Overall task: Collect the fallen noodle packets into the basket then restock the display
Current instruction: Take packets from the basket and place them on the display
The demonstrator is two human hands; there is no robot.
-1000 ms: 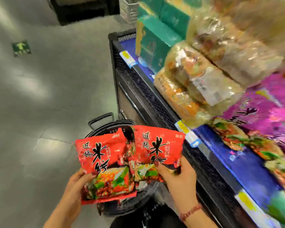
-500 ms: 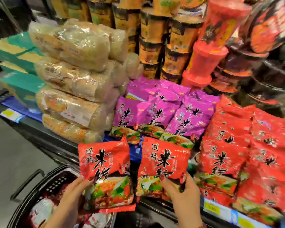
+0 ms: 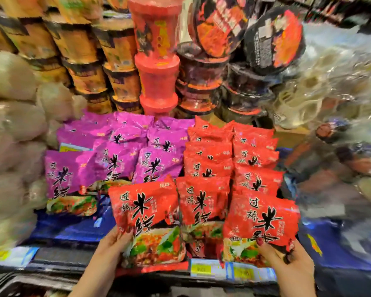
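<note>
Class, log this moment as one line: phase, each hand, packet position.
phase: restocking | left hand: holds left red packet | right hand: holds right red packet | position: both before the red packet stacks

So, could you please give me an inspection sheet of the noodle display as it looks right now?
Surface: blue shelf, price labels along its front edge.
Job's things: left packet and right packet, both red, held at the shelf front; red stacks behind them.
Clutter: purple packets, lying unevenly.
Hands: left hand grips the left packet, right hand the right packet.
Cables: nothing seen.
Surroundings: noodle cups stacked behind; clear bags at left.
</note>
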